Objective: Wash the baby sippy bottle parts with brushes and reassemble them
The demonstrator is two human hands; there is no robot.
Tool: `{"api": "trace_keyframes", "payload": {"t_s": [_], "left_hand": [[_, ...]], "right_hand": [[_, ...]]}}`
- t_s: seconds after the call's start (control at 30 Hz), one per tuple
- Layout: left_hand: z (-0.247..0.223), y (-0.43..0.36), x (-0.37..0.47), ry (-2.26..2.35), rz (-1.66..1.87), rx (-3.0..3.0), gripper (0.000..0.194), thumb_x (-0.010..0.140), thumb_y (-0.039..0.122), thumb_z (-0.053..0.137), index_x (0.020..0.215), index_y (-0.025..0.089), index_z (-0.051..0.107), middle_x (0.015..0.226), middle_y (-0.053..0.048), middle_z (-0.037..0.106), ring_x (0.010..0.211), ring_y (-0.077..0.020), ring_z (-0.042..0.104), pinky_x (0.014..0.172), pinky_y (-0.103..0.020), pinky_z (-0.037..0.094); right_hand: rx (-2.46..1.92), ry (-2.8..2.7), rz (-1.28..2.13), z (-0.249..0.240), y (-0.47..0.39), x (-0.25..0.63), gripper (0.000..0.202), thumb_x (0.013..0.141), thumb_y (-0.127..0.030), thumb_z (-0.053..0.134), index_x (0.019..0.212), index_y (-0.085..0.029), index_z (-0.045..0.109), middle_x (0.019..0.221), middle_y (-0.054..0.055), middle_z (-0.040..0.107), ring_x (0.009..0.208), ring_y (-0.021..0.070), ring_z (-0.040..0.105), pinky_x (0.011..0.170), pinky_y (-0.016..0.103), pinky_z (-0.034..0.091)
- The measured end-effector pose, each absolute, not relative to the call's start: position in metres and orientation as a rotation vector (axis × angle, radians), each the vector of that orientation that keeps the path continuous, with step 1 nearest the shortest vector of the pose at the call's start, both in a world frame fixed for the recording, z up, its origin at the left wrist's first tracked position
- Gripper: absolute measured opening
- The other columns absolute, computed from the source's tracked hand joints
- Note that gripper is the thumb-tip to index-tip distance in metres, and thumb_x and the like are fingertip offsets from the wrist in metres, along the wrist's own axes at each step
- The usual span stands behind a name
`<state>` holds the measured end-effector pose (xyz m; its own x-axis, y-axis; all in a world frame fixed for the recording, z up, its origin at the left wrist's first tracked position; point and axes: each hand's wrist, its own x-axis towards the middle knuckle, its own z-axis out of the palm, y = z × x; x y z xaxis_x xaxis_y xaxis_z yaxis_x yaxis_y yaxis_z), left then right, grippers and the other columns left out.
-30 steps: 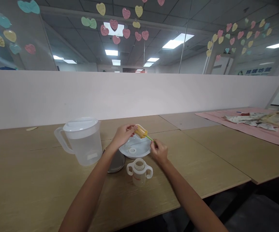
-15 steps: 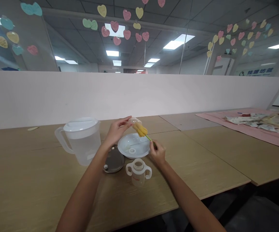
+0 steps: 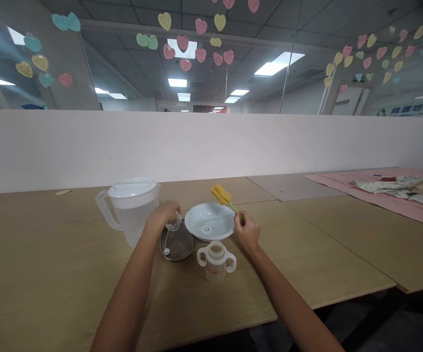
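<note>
My right hand point(image 3: 247, 230) is closed round the green handle of a yellow sponge brush point(image 3: 221, 194), its head raised over the far rim of a white bowl point(image 3: 193, 215). A small white ring-shaped piece point(image 3: 206, 229) lies in the bowl. Over the round metal tray point(image 3: 182, 247), my left hand point(image 3: 165, 213) grips a clear plastic cap point(image 3: 173, 224). A thin straw with a white end piece point(image 3: 166, 251) lies on that tray. Between my forearms stands an uncapped baby bottle point(image 3: 216, 264) with two white handles.
A lidded clear pitcher point(image 3: 132, 210) with liquid stands left of the tray. Far right, a pink cloth point(image 3: 328, 183) carries papers and other items. A low white wall point(image 3: 196, 146) runs behind the wooden table point(image 3: 86, 283). A small flat piece point(image 3: 63, 192) lies at the back left.
My left hand has carried the clear cap off the sponge head, left and down to the metal tray. The brush stays in my right hand, its head now bare. The view has shifted slightly left.
</note>
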<state>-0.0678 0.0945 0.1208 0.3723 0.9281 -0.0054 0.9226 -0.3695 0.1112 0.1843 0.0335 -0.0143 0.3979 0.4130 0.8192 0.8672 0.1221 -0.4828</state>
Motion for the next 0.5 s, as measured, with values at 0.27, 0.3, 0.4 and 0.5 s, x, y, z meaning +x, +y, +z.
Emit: {"api": "trace_keyframes", "payload": {"t_s": [0.27,0.3,0.4,0.5], "left_hand": [[0.098,0.107,-0.055,1.72,0.009,2.53,0.022,0.065,0.014,0.06,0.085,0.014,0.07,0.089,-0.014,0.071,0.081,-0.0211,0.065,0.068,-0.024,0.047],[0.097,0.108,-0.055,1.721,0.008,2.529,0.02,0.066,0.015,0.059,0.083,0.013,0.07,0.088,-0.014,0.071,0.078,-0.0207,0.066,0.067,-0.024,0.047],[0.093,0.109,-0.056,1.725,0.026,2.528,0.021,0.068,0.016,0.057,0.085,0.013,0.071,0.088,-0.015,0.071,0.074,-0.0203,0.066,0.066,-0.025,0.047],[0.09,0.109,-0.058,1.709,0.027,2.527,0.019,0.066,0.017,0.061,0.081,0.016,0.071,0.084,-0.012,0.072,0.074,-0.0195,0.066,0.066,-0.024,0.047]], "right_hand": [[-1.501,-1.232,-0.502,-0.016,0.035,0.183,0.042,0.088,-0.043,0.034,0.083,-0.015,0.065,0.059,0.003,0.06,0.05,0.0122,0.048,0.05,0.022,0.027],[-1.499,-1.238,-0.508,-0.017,0.035,0.184,0.042,0.088,-0.043,0.034,0.083,-0.015,0.065,0.059,0.003,0.06,0.05,0.0121,0.047,0.05,0.022,0.027],[-1.497,-1.259,-0.527,-0.018,0.036,0.184,0.041,0.088,-0.042,0.035,0.08,-0.015,0.065,0.056,0.003,0.059,0.049,0.0118,0.046,0.05,0.022,0.026],[-1.484,-1.264,-0.541,-0.018,0.035,0.184,0.04,0.088,-0.041,0.036,0.078,-0.015,0.065,0.055,0.003,0.058,0.049,0.0116,0.046,0.05,0.022,0.026]]}}
